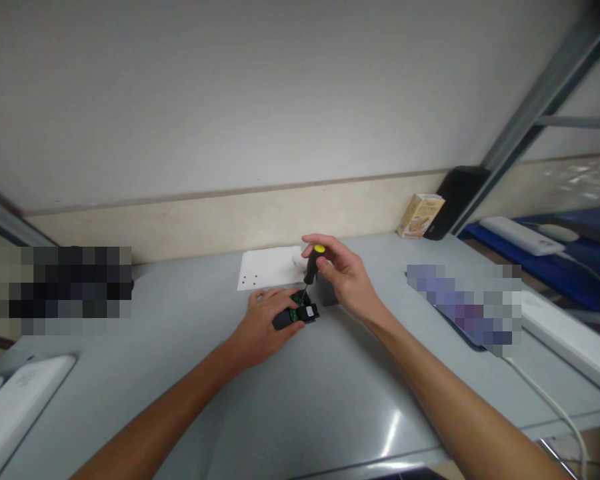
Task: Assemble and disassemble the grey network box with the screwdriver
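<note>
Pixelation covers most of a dark object [70, 283] at the left of the grey table [170, 373], and a long white block [30, 407] lies nearer the viewer. Just beyond the left hand [265, 327], a white sheet [275, 265] rests flat near the wall [260, 120], with four small dark specks [255, 276] at its left end. The left hand has a narrow grip on a black device [282, 320], fingers on its far side and thumb on its near side; green circuitry shows in it. The device is at the middle of the table. The right hand [347, 277] holds a yellow-capped screwdriver [311, 267] between thumb and fingers, shaft pointing down to the device; whether the tip touches it, I cannot tell. A dark grey piece [326, 293] lies beneath the right hand. Farther right, a yellowish box [420, 215] stands beside a leaning black panel [457, 203]. Next come a pixelated flat object [460, 310], another white block [570, 340] and a white cable [545, 397].
</note>
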`<state>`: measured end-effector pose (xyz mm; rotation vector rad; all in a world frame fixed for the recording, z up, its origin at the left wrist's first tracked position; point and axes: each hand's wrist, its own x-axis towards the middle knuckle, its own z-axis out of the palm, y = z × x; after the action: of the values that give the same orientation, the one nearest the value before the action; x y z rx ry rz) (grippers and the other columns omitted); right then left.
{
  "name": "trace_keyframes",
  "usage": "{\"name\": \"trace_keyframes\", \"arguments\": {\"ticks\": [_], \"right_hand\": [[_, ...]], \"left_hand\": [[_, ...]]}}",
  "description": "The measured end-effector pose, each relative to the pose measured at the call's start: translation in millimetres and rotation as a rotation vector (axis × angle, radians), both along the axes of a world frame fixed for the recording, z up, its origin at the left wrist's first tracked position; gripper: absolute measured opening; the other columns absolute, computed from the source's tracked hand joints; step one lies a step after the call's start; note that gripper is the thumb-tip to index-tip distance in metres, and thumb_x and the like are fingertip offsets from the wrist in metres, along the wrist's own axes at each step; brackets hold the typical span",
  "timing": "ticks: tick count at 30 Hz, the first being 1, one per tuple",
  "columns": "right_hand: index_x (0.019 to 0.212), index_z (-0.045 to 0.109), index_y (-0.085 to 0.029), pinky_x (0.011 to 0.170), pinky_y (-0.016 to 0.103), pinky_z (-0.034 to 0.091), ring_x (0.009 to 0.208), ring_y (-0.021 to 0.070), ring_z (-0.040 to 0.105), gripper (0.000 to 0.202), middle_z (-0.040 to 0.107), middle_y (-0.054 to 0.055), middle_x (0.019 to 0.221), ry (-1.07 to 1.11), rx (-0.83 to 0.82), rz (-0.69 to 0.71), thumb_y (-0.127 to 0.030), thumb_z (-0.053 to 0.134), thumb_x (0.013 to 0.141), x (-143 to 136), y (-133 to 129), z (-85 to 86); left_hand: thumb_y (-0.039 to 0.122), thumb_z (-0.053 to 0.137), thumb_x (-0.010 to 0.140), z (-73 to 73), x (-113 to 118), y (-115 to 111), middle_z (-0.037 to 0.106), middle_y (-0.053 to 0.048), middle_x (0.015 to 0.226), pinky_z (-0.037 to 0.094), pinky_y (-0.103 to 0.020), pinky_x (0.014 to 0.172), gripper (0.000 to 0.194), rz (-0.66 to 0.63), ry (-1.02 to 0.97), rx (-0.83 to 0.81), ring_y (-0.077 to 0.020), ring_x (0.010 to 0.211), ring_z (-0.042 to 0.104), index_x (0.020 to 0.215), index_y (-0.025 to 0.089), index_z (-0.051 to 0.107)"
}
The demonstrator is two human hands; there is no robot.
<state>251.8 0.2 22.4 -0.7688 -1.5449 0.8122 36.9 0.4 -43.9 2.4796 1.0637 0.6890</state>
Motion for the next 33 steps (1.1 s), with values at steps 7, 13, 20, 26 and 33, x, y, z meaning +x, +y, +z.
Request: {"name": "trace_keyframes", "arguments": {"ticks": [7, 13, 20, 26, 33], "right_hand": [[0.089, 0.071, -0.025, 0.089, 0.037, 0.045, 0.096, 0.0210, 0.058, 0.014, 0.062, 0.004, 0.097, -0.011, 0.075, -0.066, -0.037, 0.067, 0.092, -6.8, -4.5, 2.6], [0.114, 0.069, -0.026, 0.087, 0.037, 0.046, 0.093, 0.0202, 0.060, 0.023, 0.067, 0.004, 0.101, 0.059, -0.049, 0.002, -0.036, 0.052, 0.101, 0.7, 1.1, -2.3], [0.090, 0.069, -0.024, 0.083, 0.033, 0.045, 0.091, 0.0187, 0.058, 0.014, 0.063, 0.003, 0.097, 0.062, 0.003, -0.099, -0.038, 0.066, 0.093, 2.4, 4.9, -6.5], [0.109, 0.066, -0.026, 0.088, 0.037, 0.046, 0.100, 0.0214, 0.060, 0.022, 0.068, 0.005, 0.103, 0.142, -0.072, 0.029, -0.041, 0.052, 0.101, 0.2, 5.0, -6.4], [0.094, 0.070, -0.025, 0.087, 0.036, 0.045, 0.093, 0.0203, 0.057, 0.021, 0.062, 0.004, 0.095, -0.021, 0.064, -0.185, -0.044, 0.061, 0.096, 0.5, 2.3, -4.1]], "left_hand": [[0.035, 0.071, 0.090, 1.6, 0.4, -1.0, 0.063, -0.003, 0.141, 0.029, -0.051, 0.113, 0.017, -0.004, 0.017, 0.015, -0.0272, 0.135, 0.053, 0.103, 0.028, 0.064], [0.033, 0.071, 0.089, 2.9, 1.4, -1.6, 0.062, -0.001, 0.142, 0.028, -0.050, 0.114, 0.018, 0.021, 0.027, -0.001, -0.0256, 0.135, 0.053, 0.104, 0.027, 0.062], [0.036, 0.072, 0.089, 0.3, 0.8, -0.7, 0.062, -0.002, 0.143, 0.029, -0.050, 0.113, 0.020, 0.019, 0.023, -0.004, -0.0264, 0.135, 0.052, 0.104, 0.028, 0.063], [0.035, 0.072, 0.090, 1.2, 0.4, -1.3, 0.062, -0.002, 0.143, 0.028, -0.051, 0.113, 0.019, 0.017, 0.041, -0.010, -0.0261, 0.135, 0.052, 0.106, 0.029, 0.063], [0.034, 0.071, 0.090, 0.8, 0.8, -2.0, 0.062, 0.000, 0.143, 0.029, -0.050, 0.112, 0.020, 0.016, 0.044, 0.005, -0.0256, 0.135, 0.053, 0.107, 0.029, 0.062]]}}
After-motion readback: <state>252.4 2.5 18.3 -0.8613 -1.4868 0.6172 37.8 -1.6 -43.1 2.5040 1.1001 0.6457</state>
